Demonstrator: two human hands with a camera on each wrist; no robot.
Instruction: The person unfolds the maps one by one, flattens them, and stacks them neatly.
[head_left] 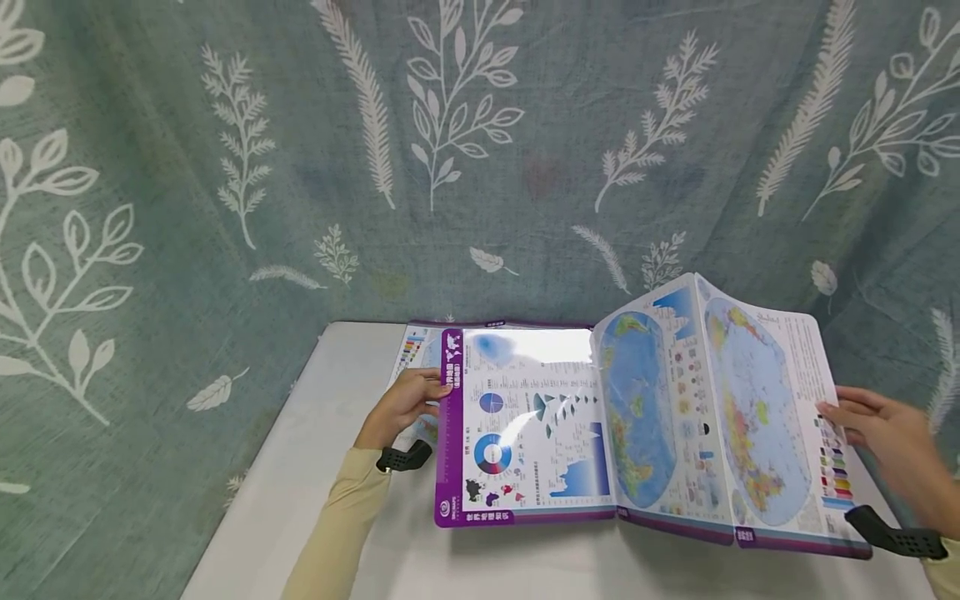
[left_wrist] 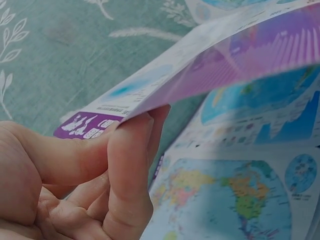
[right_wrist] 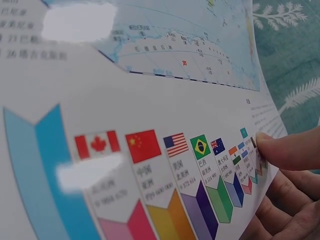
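A glossy folding world map (head_left: 645, 417) with a purple border hangs partly unfolded over the table, its panels bent in a zigzag. My left hand (head_left: 401, 404) pinches its left edge between thumb and fingers; the left wrist view shows the thumb and a bent finger (left_wrist: 131, 165) on the purple corner. At the far right edge, my right hand (head_left: 892, 433) grips the outer panel. In the right wrist view the thumb (right_wrist: 287, 150) presses on the printed face beside a row of small flags, with the other fingers behind the sheet.
Another map sheet (head_left: 408, 342) with a purple edge lies flat on the white table (head_left: 330, 375), mostly covered by the held map. A grey-green curtain (head_left: 525, 192) with white leaf prints hangs behind the table and along its left side.
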